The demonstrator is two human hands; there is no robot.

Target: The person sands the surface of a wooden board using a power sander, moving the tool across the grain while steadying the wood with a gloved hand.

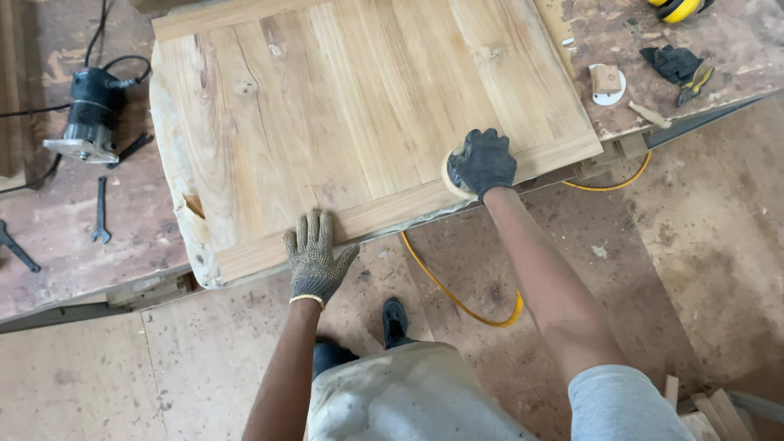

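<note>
A worn, paint-stained wooden bench (73,237) stood on a dusty brown plywood-sheet floor (702,245) under even, diffuse light.

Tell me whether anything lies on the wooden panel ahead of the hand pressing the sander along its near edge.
Nothing visible does. The right hand presses the sander on the wooden panel at its near edge, and the surface around it is bare. The left hand rests flat on the same edge, well off to the side.

Woodworking shop: router (88,114), wrench (100,211), dusty workbench (57,237).

sander (451,181) mostly hidden under right hand (483,162), yellow earmuffs (676,8) cut by top edge
</note>
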